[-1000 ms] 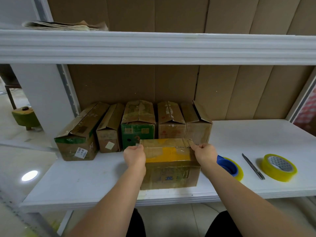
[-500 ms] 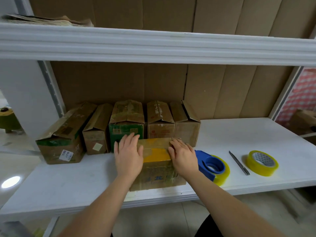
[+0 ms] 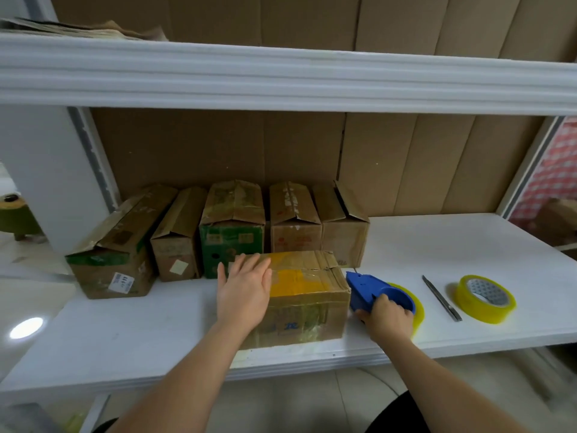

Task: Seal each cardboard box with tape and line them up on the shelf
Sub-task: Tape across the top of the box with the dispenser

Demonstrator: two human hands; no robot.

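Note:
A cardboard box (image 3: 309, 295) with a yellow patch on top lies near the front of the white shelf (image 3: 125, 332). My left hand (image 3: 245, 290) presses flat on the left part of its top, fingers straight. To the right of the box, my right hand (image 3: 385, 318) grips the blue tape dispenser (image 3: 373, 290) with its yellow roll, which rests on the shelf. Behind the box, several cardboard boxes (image 3: 232, 226) stand in a row against the back wall.
A thin metal knife (image 3: 441, 298) lies right of the dispenser. A loose roll of yellow tape (image 3: 484, 298) sits beyond it. The upper shelf (image 3: 281, 76) hangs overhead with papers at its left. Bare shelf extends to the right.
My right hand left the box top and took hold of the blue tape dispenser. My left hand stayed flat on the box. The view shifted slightly.

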